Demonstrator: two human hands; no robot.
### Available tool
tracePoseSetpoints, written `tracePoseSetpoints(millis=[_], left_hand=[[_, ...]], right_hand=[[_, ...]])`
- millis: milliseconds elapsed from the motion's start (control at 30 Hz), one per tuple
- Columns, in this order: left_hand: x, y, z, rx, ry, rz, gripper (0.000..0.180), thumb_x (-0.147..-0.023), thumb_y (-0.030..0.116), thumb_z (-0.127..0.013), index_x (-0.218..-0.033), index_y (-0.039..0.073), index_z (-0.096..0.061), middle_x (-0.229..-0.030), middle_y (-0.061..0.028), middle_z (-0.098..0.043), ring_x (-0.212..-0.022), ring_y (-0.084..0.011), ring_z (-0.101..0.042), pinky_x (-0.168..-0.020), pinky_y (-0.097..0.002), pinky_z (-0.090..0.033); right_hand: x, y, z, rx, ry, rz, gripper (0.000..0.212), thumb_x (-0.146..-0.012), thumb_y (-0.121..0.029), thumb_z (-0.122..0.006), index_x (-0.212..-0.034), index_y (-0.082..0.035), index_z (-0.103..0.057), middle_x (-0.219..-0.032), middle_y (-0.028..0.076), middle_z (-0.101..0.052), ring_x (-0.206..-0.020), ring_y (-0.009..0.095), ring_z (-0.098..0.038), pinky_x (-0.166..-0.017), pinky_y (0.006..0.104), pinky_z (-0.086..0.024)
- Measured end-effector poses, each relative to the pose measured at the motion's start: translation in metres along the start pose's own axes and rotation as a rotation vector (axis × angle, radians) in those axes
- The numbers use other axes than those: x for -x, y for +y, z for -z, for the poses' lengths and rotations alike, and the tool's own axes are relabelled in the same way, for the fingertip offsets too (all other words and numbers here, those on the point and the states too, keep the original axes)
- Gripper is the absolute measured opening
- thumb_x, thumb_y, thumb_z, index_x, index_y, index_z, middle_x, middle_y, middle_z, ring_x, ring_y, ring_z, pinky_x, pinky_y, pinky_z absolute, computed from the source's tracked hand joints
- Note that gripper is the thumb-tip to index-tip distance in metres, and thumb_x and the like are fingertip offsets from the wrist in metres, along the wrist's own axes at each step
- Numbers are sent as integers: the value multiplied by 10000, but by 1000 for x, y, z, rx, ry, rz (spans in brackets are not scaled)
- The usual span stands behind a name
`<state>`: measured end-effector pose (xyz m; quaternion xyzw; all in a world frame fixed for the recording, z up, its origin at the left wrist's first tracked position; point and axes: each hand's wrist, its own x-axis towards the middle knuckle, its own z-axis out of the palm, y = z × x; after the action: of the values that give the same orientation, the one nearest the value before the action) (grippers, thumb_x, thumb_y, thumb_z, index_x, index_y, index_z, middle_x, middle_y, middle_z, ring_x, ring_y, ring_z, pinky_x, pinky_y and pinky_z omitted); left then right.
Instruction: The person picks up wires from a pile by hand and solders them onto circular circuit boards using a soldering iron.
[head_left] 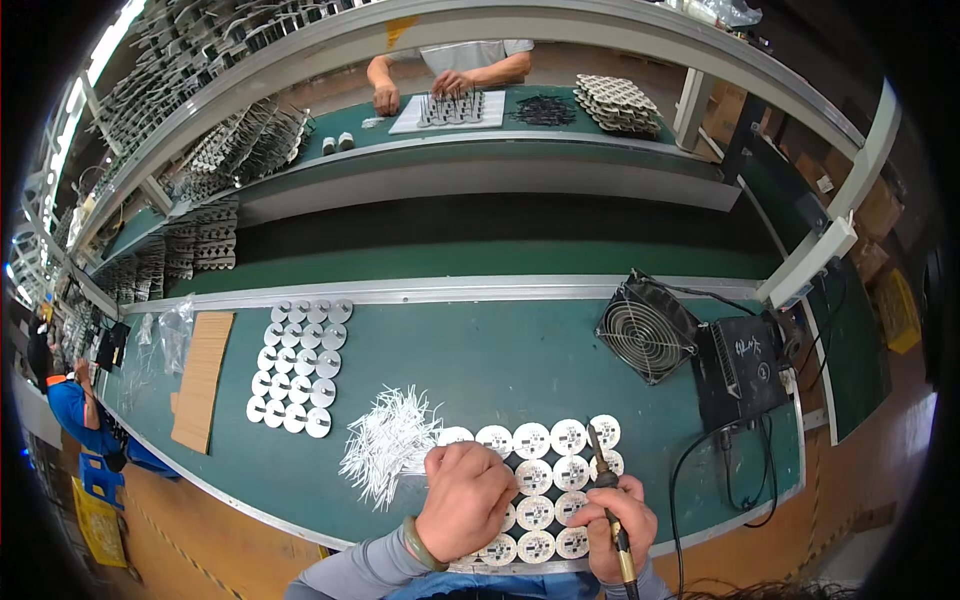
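My right hand [622, 522] grips a soldering iron [610, 495], its tip up by the far right round boards. Beneath and around both hands lie several rows of white round circuit boards [535, 477]. My left hand [463, 500] is closed over the left part of these boards, fingers curled; whatever it pinches is hidden. A bracelet circles that wrist. Just left of it spreads a loose pile of short white wires [385, 445]. Farther left, several rows of silvery round discs [293, 362] with dark centre parts stand on the green bench [480, 350].
At the right stand a black fan [645, 335] and a dark box [738, 372] with cables. A cardboard strip [203, 380] and a clear plastic bag [176, 335] lie left. Beyond the metal frame, a co-worker's hands [452, 83] work over a white tray [410, 117].
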<state>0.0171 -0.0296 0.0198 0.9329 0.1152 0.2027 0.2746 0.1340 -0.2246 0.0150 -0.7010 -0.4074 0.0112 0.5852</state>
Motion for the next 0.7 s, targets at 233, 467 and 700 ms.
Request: tracePoseSetpoints(millis=[233,467,700], left_hand=[[-7,-2,-3,-18,-27,-24,175,-703,75,-792,-831,138,-689,-956,-12,-612,-1007,-262,-561,-909,-448,-331],[-11,-2,-2,-37,-39,-19,162,-704,75,-795,-815,139,-696,-945,-2,-615,-991,-245,-563,-901,-446,-322],[-12,-3,-2,-36,-43,-24,143,-713,82,-789,-812,135,-700,-935,0,-616,-974,-235,-567,-900,-449,-323]], right_hand=[[8,11,8,224,41,149,399,-956,-469,-669,-1041,-87,-748,-725,35,-657,-633,215,-584,-814,427,-390],[11,11,7,173,18,89,246,-819,-328,-755,-901,-97,-748,-658,15,-663,-609,195,-626,-857,407,-387],[6,10,9,172,-66,108,191,-753,-265,-773,-875,-120,-750,-665,8,-665,-621,192,-640,-879,408,-379]])
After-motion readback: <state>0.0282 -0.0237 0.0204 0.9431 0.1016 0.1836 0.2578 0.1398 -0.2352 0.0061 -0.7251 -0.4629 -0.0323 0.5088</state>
